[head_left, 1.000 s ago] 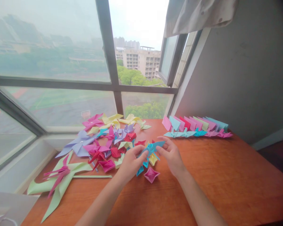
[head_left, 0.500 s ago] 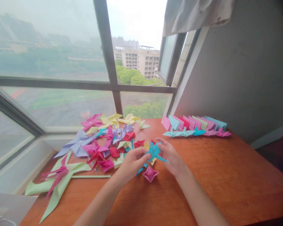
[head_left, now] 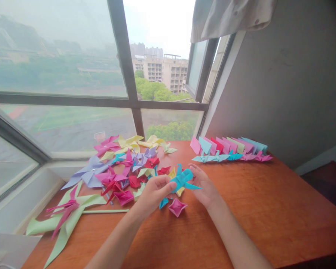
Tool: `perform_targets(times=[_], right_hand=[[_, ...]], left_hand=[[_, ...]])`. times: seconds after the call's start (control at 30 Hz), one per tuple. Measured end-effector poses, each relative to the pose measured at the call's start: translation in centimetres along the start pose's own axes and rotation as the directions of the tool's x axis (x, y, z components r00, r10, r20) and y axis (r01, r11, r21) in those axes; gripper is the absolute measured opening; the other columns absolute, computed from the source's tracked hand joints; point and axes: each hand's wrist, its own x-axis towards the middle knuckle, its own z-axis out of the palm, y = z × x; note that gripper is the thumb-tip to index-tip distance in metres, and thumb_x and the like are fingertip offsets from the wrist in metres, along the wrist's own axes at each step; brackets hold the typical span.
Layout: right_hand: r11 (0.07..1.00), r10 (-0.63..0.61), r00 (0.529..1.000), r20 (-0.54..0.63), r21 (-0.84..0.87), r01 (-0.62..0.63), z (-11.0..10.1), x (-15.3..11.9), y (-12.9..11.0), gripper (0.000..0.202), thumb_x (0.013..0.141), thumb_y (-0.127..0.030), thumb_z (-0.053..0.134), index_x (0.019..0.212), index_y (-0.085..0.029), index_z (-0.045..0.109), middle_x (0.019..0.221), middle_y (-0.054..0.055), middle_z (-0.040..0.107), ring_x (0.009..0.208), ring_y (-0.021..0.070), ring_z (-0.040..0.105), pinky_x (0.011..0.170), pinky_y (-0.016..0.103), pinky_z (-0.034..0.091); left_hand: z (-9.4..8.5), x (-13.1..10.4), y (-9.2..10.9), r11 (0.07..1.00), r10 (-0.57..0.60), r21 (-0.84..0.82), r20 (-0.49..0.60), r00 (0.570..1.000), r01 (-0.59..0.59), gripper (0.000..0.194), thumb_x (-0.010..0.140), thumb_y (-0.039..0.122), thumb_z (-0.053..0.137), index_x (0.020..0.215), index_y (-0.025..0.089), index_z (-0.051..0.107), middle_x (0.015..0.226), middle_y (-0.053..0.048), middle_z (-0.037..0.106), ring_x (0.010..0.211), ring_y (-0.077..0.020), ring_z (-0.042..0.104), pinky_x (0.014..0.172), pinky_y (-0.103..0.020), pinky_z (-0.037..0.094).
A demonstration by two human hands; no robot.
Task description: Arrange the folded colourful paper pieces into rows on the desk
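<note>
As we are reaching over a desk point(head_left: 254, 213), a broad window point(head_left: 56, 67) is rising beyond our fingers and filling the far left. Well to the left of our fingers, a green pinwheel point(head_left: 89, 201) is lying flat, a dark pink crane point(head_left: 67, 209) is resting on top of it, and a green stick point(head_left: 106, 211) is pointing from it toward our left wrist. Farther back on that side of our fingers, a purple pinwheel point(head_left: 92, 173) is spreading its blades, while a pink pinwheel point(head_left: 108, 145) and a yellow pinwheel point(head_left: 130, 142) are lying behind it. Nearer our left fingers, paper folds in many colours are crowding together, with a red crane point(head_left: 112, 185) and a dark pink box point(head_left: 124, 197) sitting among them.

Our left hand point(head_left: 155, 192) is pinching a blue crane point(head_left: 182, 179) between thumb and fingers, and we are holding it up between our two hands. Below our left fingertips a blue box point(head_left: 163, 203) is showing, and nearer to us than our fingers a pink box point(head_left: 177, 207) is sitting on the wood. Our right hand point(head_left: 205, 185) is curling its fingers at the crane's right edge; whether they are gripping or only touching it, we cannot tell. Beyond our right fingers, cranes point(head_left: 210, 158) are forming a line, and cards point(head_left: 231, 144) are leaning in a row behind them.
</note>
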Motion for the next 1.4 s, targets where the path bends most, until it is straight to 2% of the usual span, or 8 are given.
perform_targets(times=[0.33, 0.43, 0.6, 0.87, 1.0, 1.17, 1.23, 1.4], right_hand=[[0.913, -0.344, 0.929, -0.137, -0.28, 0.296, 0.2, -0.1, -0.2, 0.029, 0.069, -0.035, 0.08, 0.085, -0.018, 0.064, 0.065, -0.004, 0.061, 0.055, 0.0063, 0.049, 0.05, 0.017, 0.039], [0.799, -0.429, 0.903, 0.018, -0.458, 0.389, 0.7, -0.8, -0.1, 0.022, 0.078, -0.036, 0.072, 0.088, -0.019, 0.065, 0.069, -0.002, 0.063, 0.059, 0.0083, 0.052, 0.055, 0.019, 0.042], [0.544, -0.395, 0.866, 0.306, -0.682, 0.489, 1.4, -1.8, 0.3, 0.021, 0.085, -0.037, 0.064, 0.097, -0.019, 0.067, 0.087, 0.003, 0.07, 0.077, 0.016, 0.063, 0.068, 0.026, 0.049], [0.206, -0.533, 0.771, 0.349, -0.83, 0.519, 1.1, -1.6, 0.0, 0.019, 0.087, -0.037, 0.059, 0.081, -0.021, 0.067, 0.071, 0.001, 0.068, 0.064, 0.0155, 0.059, 0.063, 0.026, 0.046], [0.015, -0.687, 0.668, 0.286, -0.913, 0.407, -0.8, -1.3, -2.5, 0.021, 0.086, -0.041, 0.058, 0.078, -0.022, 0.066, 0.067, 0.001, 0.065, 0.061, 0.016, 0.056, 0.065, 0.027, 0.044], [-0.152, -0.85, 0.507, 0.144, -0.988, 0.026, -5.1, -0.8, -6.5, 0.022, 0.084, -0.038, 0.055, 0.075, -0.02, 0.063, 0.069, 0.004, 0.066, 0.065, 0.0176, 0.058, 0.066, 0.027, 0.038], [-0.164, -0.852, 0.516, 0.086, -0.98, -0.109, -6.4, -0.7, -7.3, 0.019, 0.083, -0.034, 0.056, 0.073, -0.02, 0.062, 0.071, 0.004, 0.068, 0.066, 0.0175, 0.058, 0.063, 0.026, 0.035], [-0.227, -0.762, 0.646, -0.037, -0.92, -0.321, -7.7, -0.4, -7.4, 0.015, 0.085, -0.032, 0.056, 0.078, -0.021, 0.064, 0.077, 0.004, 0.069, 0.065, 0.0165, 0.054, 0.057, 0.027, 0.025]], left_hand=[[-0.8, 0.6, -0.6, 0.994, 0.11, 0.008, -0.196, 0.974, -0.11, 0.032, 0.084, 0.045, 0.066, 0.074, 0.015, 0.06, 0.063, 0.002, 0.06, 0.055, -0.0082, 0.05, 0.052, -0.018, 0.037], [-0.9, 0.6, -0.6, 0.993, 0.119, 0.052, -0.223, 0.968, -0.11, 0.03, 0.084, 0.045, 0.066, 0.078, 0.016, 0.061, 0.064, 0.001, 0.061, 0.056, -0.0092, 0.051, 0.052, -0.018, 0.039], [-1.0, 0.8, -1.4, 0.959, 0.184, 0.254, -0.23, 0.956, -0.124, 0.029, 0.088, 0.044, 0.061, 0.081, 0.016, 0.064, 0.07, -0.001, 0.066, 0.062, -0.0128, 0.058, 0.056, -0.02, 0.043], [-0.5, 0.4, -1.2, 0.908, 0.199, 0.392, -0.092, 0.976, -0.148, 0.031, 0.091, 0.043, 0.055, 0.082, 0.016, 0.065, 0.072, -0.002, 0.065, 0.066, -0.0151, 0.059, 0.059, -0.022, 0.043], [-0.4, 0.3, -0.8, 0.906, 0.174, 0.406, -0.105, 0.979, -0.117, 0.034, 0.092, 0.044, 0.052, 0.08, 0.016, 0.065, 0.073, -0.002, 0.066, 0.067, -0.0155, 0.058, 0.059, -0.022, 0.042], [-0.1, 0.2, -0.6, 0.905, 0.16, 0.411, -0.099, 0.982, -0.106, 0.033, 0.091, 0.044, 0.054, 0.077, 0.016, 0.066, 0.071, -0.002, 0.064, 0.066, -0.0152, 0.057, 0.06, -0.022, 0.042], [0.0, 0.2, -0.5, 0.904, 0.158, 0.413, -0.089, 0.983, -0.108, 0.034, 0.091, 0.044, 0.054, 0.076, 0.016, 0.065, 0.069, -0.001, 0.063, 0.064, -0.0143, 0.056, 0.059, -0.021, 0.041], [0.0, 0.2, -0.4, 0.905, 0.151, 0.411, -0.078, 0.986, -0.106, 0.035, 0.092, 0.045, 0.053, 0.078, 0.015, 0.065, 0.07, -0.001, 0.063, 0.065, -0.0145, 0.056, 0.06, -0.022, 0.041]])
